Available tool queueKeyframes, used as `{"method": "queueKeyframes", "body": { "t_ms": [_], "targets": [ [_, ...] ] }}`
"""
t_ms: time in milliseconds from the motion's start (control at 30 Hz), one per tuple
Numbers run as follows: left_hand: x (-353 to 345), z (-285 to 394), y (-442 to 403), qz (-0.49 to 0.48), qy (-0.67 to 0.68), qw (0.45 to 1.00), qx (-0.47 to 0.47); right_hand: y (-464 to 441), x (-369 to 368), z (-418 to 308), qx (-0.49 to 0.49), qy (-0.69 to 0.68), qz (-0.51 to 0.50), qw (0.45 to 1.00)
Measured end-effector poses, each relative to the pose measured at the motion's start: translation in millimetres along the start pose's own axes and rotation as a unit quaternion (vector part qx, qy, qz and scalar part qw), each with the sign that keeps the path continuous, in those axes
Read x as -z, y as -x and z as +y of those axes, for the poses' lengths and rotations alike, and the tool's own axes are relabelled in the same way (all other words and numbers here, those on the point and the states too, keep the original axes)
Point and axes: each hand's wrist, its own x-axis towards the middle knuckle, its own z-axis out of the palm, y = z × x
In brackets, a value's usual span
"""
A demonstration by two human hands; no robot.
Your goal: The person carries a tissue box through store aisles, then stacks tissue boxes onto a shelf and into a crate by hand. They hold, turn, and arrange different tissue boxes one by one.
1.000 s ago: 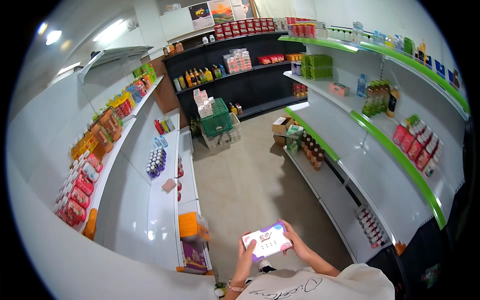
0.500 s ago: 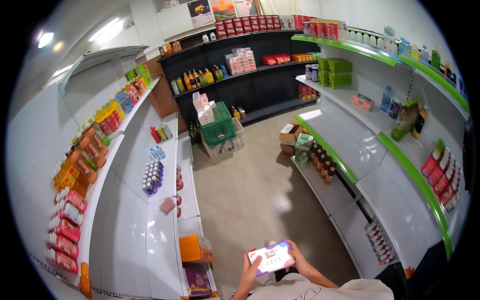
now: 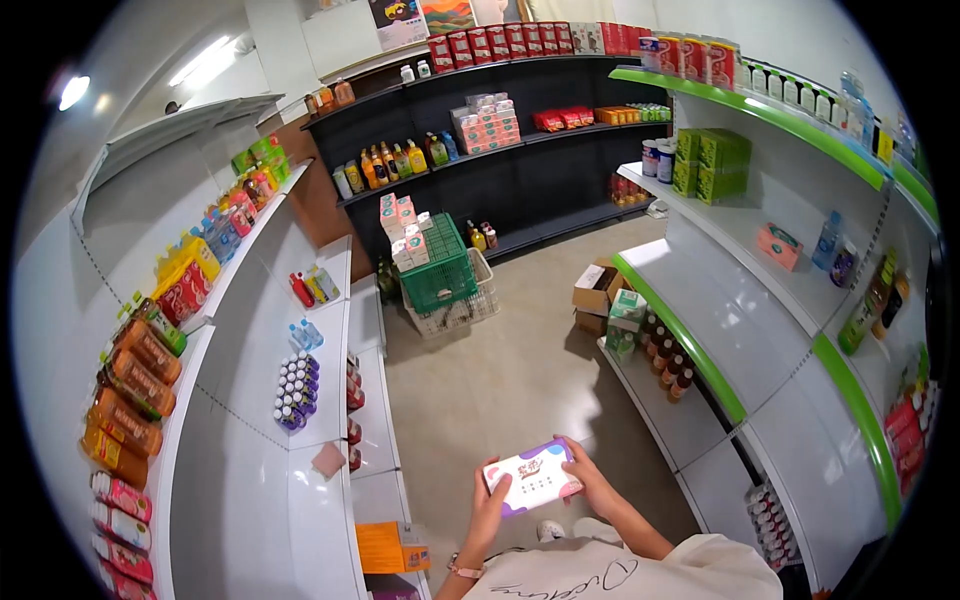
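Note:
Between my two hands is a flat white box with purple edges, pink and blue patches and printed lettering. My left hand grips its left end, the thumb lying on the printed face. On the other side my right hand clasps the right end, thumb also on top. Held over the aisle floor, the box tilts slightly, its right end higher in view. The undersides of both hands are hidden. A white shoe shows just below the box.
Left shelves hold drinks, a purple-wrapped bottle pack and an orange carton. Right shelves carry bottles and green boxes. A green crate stands ahead, with cardboard boxes right of the aisle.
The box and both hands sit higher in view and a little left. The shelves on both sides have shifted outward and look nearer. Both hands keep their grip.

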Motion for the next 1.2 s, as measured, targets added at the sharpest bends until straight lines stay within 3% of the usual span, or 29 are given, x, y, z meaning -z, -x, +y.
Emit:
{"method": "queueKeyframes", "body": {
  "t_ms": [200, 433, 567, 733, 933, 1200],
  "targets": [
    [5, -15, -64, 0.023, 0.074, 0.996, 0.046, -66, 19, -11, -0.056, 0.013, 0.014, 0.998],
    [42, -31, -161, 0.052, 0.064, 0.993, 0.087, -174, 25, -1, -0.139, 0.017, 0.032, 0.99],
    [66, -8, -241, 0.04, 0.049, 0.996, 0.067, -265, 21, -15, -0.1, 0.037, 0.038, 0.994],
    [92, 66, -348, 0.034, 0.084, 0.995, 0.045, -385, -6, -85, -0.083, 0.076, 0.002, 0.994],
    [151, 75, -465, 0.026, 0.097, 0.995, 0.015, -503, -27, -112, -0.053, 0.062, -0.018, 0.996],
    [201, 84, -559, 0.008, 0.108, 0.978, 0.181, -616, -15, -94, -0.123, 0.022, 0.01, 0.992]
  ]
}}
